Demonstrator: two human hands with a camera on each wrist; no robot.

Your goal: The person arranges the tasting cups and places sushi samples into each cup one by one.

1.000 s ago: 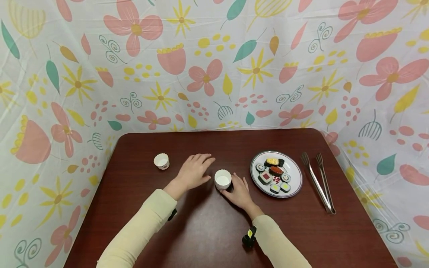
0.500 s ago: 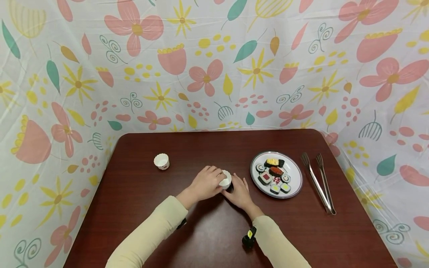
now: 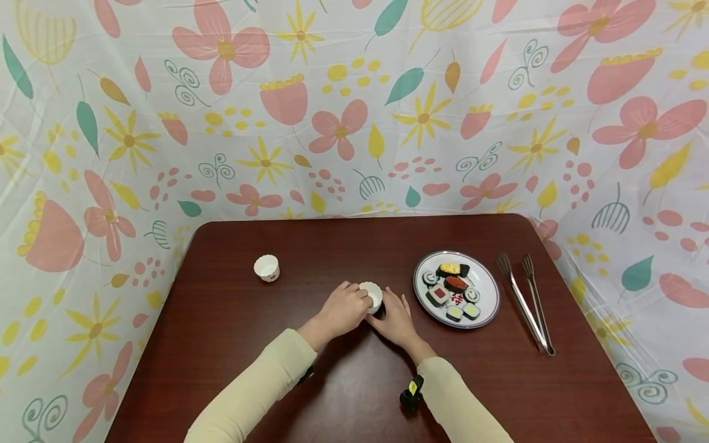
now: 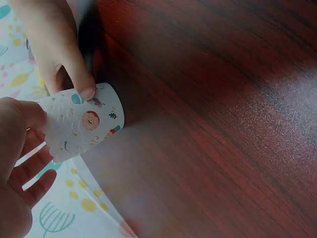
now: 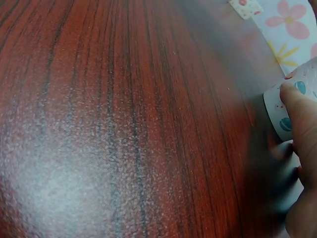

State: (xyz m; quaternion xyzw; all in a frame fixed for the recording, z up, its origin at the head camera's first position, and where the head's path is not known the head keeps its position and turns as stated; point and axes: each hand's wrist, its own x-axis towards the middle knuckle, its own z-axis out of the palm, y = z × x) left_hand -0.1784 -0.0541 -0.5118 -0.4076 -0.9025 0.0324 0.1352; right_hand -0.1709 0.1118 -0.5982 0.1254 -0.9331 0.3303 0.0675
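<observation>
Left hand [image 3: 344, 307] has moved rightward onto the white scalloped-rim paper cup [image 4: 88, 121] printed with a doughnut, pinching its rim; right hand [image 3: 397, 320] grips its side, thumb on wall. Held cup sits mid-counter between both hands; whether others nest under it, can't tell. 1 other white wavy-edged paper cup [image 3: 268, 269], upright, left on dark red-brown wood-grain counter [image 3: 332, 240]. 1 round white dark-lined plate [image 3: 488, 297], right: 7 sushi pieces [image 3: 455, 283] (2 swirl, 2 yellow-centred, 1 red-centred, 1 yellow-topped, 1 orange-red-topped). 1 pair silver metal tongs [image 3: 522, 301] beside plate, tips apart
</observation>
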